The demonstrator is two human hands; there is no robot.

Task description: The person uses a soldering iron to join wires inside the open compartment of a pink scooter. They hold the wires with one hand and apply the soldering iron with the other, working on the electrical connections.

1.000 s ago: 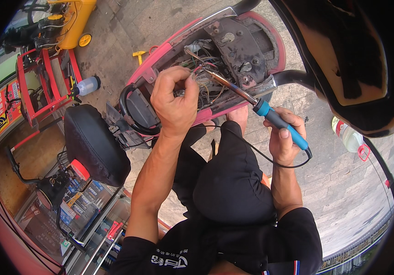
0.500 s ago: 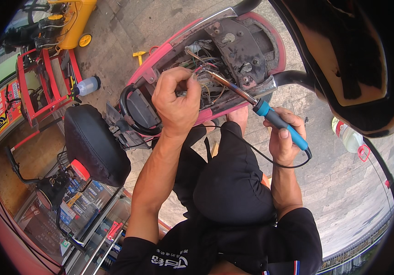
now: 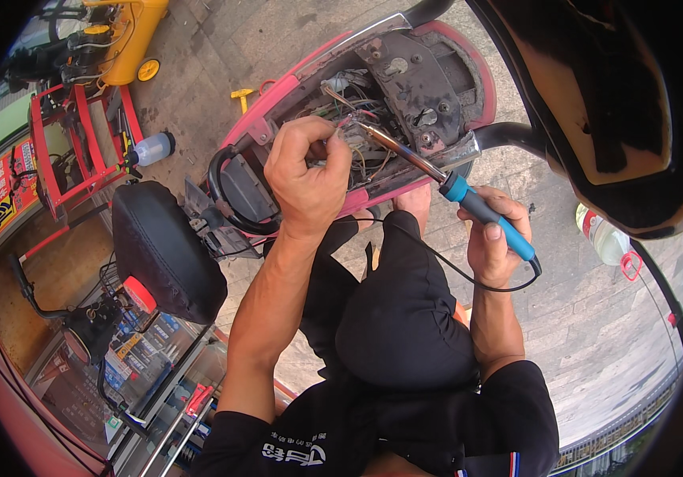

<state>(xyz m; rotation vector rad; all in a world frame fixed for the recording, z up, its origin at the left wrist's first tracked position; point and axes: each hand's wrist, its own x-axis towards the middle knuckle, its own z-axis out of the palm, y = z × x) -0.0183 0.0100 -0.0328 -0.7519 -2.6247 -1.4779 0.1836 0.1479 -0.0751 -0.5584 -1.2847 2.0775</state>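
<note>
My right hand (image 3: 491, 246) grips the blue and grey handle of a soldering iron (image 3: 467, 200), its metal barrel slanting up to the left. The iron's tip is at the wires (image 3: 346, 122), and whether it touches them is too small to tell. My left hand (image 3: 308, 171) is closed in a pinch on a thin wire at that spot, the fingertips partly hidden behind the hand. Beneath both lies the opened rear body of a red scooter (image 3: 481, 71), with a tangle of coloured wires in its cavity. The iron's black cord (image 3: 437, 253) loops down from the handle and runs left.
A black padded seat (image 3: 168, 250) stands left of the scooter body. Beyond it are a red metal frame (image 3: 79, 151), a yellow tank on wheels (image 3: 131, 48) and a yellow-handled tool (image 3: 241, 97). A clear jug (image 3: 602, 238) stands at right, beneath a large dark curved part (image 3: 596, 95).
Almost nothing differs. My left hand has shifted very slightly to the right; the soldering iron stays at the wires.
</note>
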